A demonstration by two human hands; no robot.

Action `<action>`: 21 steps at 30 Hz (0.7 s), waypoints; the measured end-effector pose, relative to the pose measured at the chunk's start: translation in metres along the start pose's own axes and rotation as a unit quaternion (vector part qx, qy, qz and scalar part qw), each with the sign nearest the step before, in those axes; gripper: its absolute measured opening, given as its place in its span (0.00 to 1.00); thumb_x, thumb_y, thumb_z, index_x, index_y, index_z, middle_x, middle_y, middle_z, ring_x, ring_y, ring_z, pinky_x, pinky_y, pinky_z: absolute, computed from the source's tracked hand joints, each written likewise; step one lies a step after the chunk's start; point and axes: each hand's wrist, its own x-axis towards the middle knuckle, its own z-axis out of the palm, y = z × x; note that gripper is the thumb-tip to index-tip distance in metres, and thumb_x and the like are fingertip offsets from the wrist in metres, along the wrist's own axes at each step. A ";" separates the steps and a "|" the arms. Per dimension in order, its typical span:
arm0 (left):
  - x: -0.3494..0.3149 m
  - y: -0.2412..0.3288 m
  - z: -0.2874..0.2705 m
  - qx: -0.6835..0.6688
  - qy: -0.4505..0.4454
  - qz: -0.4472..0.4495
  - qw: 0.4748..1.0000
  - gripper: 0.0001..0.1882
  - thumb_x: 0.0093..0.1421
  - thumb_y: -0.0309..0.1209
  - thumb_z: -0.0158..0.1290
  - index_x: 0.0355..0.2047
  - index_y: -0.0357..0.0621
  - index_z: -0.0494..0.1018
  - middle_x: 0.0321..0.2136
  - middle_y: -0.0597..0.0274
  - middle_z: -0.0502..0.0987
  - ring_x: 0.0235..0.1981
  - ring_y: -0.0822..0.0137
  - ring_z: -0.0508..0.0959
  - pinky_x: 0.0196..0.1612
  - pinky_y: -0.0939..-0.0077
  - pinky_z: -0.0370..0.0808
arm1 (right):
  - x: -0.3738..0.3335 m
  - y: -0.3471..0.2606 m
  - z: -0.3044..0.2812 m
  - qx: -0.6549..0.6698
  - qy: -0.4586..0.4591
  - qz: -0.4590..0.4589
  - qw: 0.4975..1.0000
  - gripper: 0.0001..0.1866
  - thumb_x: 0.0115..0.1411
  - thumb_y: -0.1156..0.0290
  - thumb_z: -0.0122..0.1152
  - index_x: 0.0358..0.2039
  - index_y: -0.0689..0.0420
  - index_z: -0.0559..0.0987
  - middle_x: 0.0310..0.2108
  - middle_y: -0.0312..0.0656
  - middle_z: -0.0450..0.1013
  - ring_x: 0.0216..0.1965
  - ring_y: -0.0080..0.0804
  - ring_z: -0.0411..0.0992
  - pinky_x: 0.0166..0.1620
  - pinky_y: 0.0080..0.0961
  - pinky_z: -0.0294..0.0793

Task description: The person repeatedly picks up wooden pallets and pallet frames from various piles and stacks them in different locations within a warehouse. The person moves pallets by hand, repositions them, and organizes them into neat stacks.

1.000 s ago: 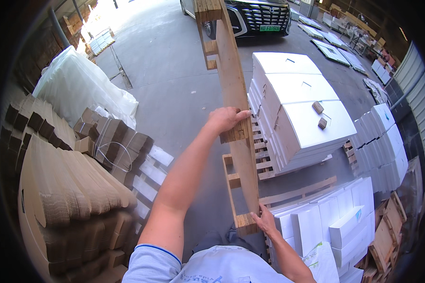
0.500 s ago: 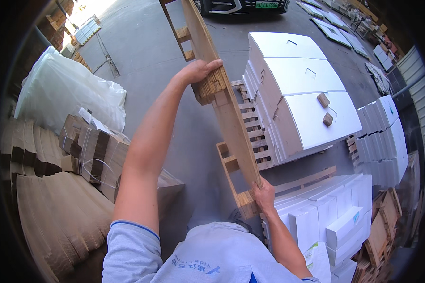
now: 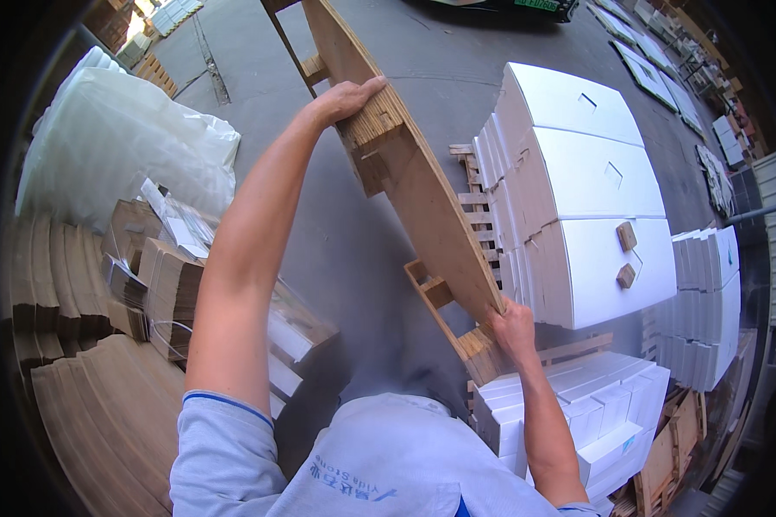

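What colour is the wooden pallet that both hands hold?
The wooden pallet is light brown; the head view shows it.

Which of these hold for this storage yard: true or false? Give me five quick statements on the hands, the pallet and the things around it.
1. The left hand and right hand both grip the wooden pallet. True.
2. The pallet lies flat on the floor. False: it is held tilted.
3. Two small brown blocks sit on the tall white stack. True.
4. The left hand is nearer the chest. False: the right hand is.
5. The plastic sheeting at left is black. False: the plastic sheeting is whitish.
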 end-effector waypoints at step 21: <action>-0.214 -0.048 0.227 -0.295 0.322 -0.160 0.885 0.30 0.68 0.46 0.42 0.61 0.34 0.62 0.59 0.42 0.66 0.62 0.50 0.66 0.63 0.65 0.61 | 0.272 -0.155 0.067 -0.134 -0.092 -0.261 0.951 0.21 0.59 0.56 0.53 0.29 0.65 0.81 0.29 0.61 0.76 0.33 0.61 0.76 0.40 0.51 0.75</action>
